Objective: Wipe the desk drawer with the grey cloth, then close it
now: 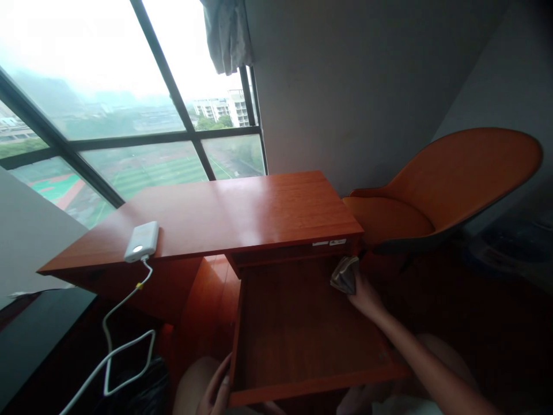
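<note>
A pulled-out wooden drawer [298, 323] juts from the desk toward me, its bottom bare. At its near left corner my left hand [216, 389] is closed on the drawer's side, fingers against the outer face. My right hand [363, 294] reaches over the drawer's right side toward its back. A crumpled greyish cloth [345, 275] is bunched in its fingers, close to the back right of the drawer. Whether the cloth touches the wood I cannot tell.
The reddish desk [259, 210] carries a white power bank [143, 241] with a white cable [108, 340] hanging from it. An orange chair [458, 184] stands to the right. A dark plastic bag [147, 386] lies low at the left. Behind is a window [142, 138].
</note>
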The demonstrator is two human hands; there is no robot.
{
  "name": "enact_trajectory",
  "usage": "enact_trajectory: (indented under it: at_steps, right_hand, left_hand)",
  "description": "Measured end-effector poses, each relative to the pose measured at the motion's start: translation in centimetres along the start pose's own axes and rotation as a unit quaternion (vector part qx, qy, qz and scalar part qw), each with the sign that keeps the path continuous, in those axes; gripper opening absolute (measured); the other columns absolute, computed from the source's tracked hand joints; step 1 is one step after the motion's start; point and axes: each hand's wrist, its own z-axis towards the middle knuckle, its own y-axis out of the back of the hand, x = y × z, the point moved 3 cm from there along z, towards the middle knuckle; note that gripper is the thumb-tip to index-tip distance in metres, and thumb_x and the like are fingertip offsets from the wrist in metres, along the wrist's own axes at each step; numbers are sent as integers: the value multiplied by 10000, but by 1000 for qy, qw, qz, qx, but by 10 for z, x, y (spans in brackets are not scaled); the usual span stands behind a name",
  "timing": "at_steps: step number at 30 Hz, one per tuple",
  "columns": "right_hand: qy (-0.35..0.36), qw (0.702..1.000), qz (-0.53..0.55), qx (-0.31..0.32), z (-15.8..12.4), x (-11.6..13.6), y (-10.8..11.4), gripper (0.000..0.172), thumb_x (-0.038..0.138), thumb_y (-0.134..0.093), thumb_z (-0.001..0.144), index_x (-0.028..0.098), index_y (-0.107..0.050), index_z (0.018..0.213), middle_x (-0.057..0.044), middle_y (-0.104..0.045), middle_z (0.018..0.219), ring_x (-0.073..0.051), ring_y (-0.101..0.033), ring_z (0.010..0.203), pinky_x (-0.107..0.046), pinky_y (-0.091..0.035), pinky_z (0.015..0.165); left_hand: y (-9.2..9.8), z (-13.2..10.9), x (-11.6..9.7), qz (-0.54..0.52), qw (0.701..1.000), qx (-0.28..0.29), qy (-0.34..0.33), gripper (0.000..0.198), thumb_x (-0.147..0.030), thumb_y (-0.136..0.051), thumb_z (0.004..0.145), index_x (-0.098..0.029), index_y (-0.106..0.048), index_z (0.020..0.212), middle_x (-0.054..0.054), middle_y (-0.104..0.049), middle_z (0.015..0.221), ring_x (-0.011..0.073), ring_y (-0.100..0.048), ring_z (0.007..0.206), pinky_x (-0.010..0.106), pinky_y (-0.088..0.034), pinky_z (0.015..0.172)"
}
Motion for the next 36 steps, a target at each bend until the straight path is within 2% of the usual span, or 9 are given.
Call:
enact_trajectory:
  at_steps: [6,10,12,15,21,23,25,31,36]
  right_hand:
    - [10,994,-109,14,5,15,1,757,115,-461,743,61,-207,1454,-306,-484,1336,-354,-608,1075,-462,-470,850]
    - [3,1000,0,-3,-11,-1,3,710,201,-442,787,99,-242,1459,-247,-501,1388,-321,-556,1207,-460,-436,973]
    - [-59,993,107,9,-26,-19,6,613,298,-442,802,139,-395,1392,-179,-585,1340,-301,-553,1233,-428,-423,1015]
    - [-192,944,253,92,-63,-50,8,492,485,-475,785,135,-656,1080,-134,-746,1046,-320,-635,1101,-406,-469,965]
    - [-310,803,459,222,-120,-71,15,467,600,-465,764,210,-717,812,-52,-761,755,-252,-708,877,-375,-526,895]
    - [-323,784,462,260,-114,-62,13,485,608,-422,763,219,-710,731,-63,-743,695,-249,-715,798,-386,-549,832]
    - [-312,797,447,263,-93,-51,11,465,562,-395,765,217,-689,662,-77,-730,664,-233,-710,728,-372,-558,764]
    - [-306,826,460,108,-15,-31,5,286,375,-436,698,206,-649,609,-90,-691,537,-193,-628,518,-324,-527,567]
    - [-303,819,481,70,7,-33,-3,183,334,-531,667,196,-644,705,-40,-682,523,-182,-624,504,-309,-508,542]
  left_hand:
    - [0,-1,-2,5,1000,-4,-1,610,-614,-588,752,-211,-663,1204,46,-660,1291,306,-489,1315,445,-386,1119]
    - [0,0,-3,5,1000,-7,2,610,-624,-604,726,-218,-680,1175,45,-670,1275,312,-496,1308,450,-394,1112]
    - [-1,-1,-5,4,1000,-11,6,611,-625,-607,718,-220,-685,1168,43,-673,1272,308,-505,1300,436,-402,1108]
    - [-2,-3,-9,5,1000,-13,12,612,-619,-600,723,-215,-680,1175,43,-673,1271,305,-518,1288,425,-418,1097]
    - [-2,-4,-11,10,1000,-13,-1,569,-575,-590,749,-211,-675,1179,37,-675,1268,306,-520,1287,420,-439,1081]
    - [-3,-4,-9,8,1000,-12,-2,559,-560,-589,757,-204,-675,1179,42,-675,1268,310,-517,1289,434,-427,1090]
    - [-5,-5,-9,-1,1000,-29,-9,546,-555,-575,770,-201,-678,1173,47,-677,1263,315,-519,1287,449,-418,1095]
    - [-12,-11,-13,-7,997,-74,-34,523,-562,-540,791,-206,-693,1142,53,-705,1209,308,-570,1233,428,-467,1052]
    - [-12,-12,-13,-13,997,-73,-34,544,-569,-541,786,-195,-687,1153,60,-701,1217,306,-568,1235,428,-455,1062]
